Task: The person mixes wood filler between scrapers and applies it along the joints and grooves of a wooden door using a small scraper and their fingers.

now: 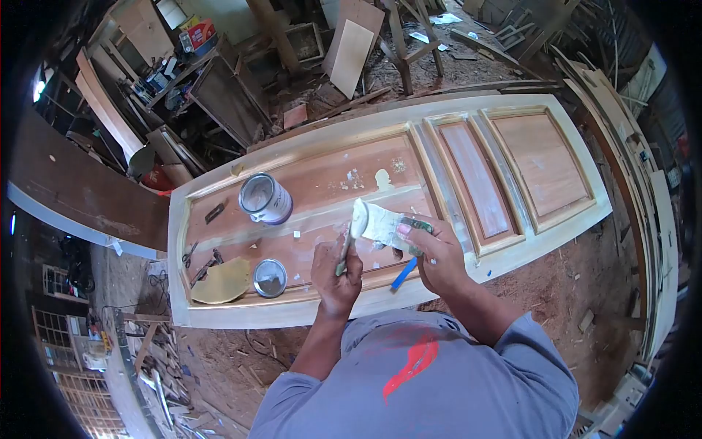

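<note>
My left hand (336, 272) is closed around a narrow putty knife (356, 225) held upright, with pale putty on its tip. Closed on a wider putty knife (382, 222), my right hand (439, 254) has its thumb along the green handle; white putty coats that blade. The two blades meet or nearly meet above a panelled wooden door (512, 252) lying flat in front of me. An open metal can (266, 197) stands on the door to the left, and its round lid (270, 280) lies nearer me. Smears of putty (382, 179) mark the wood.
A yellowish sheet (221, 282), pliers (207, 266) and a small dark block (214, 213) lie at the door's left end. A blue strip-like tool (404, 274) rests by its near edge. Long boards (621, 139) lean along the right; a cluttered bench (183, 80) stands back left.
</note>
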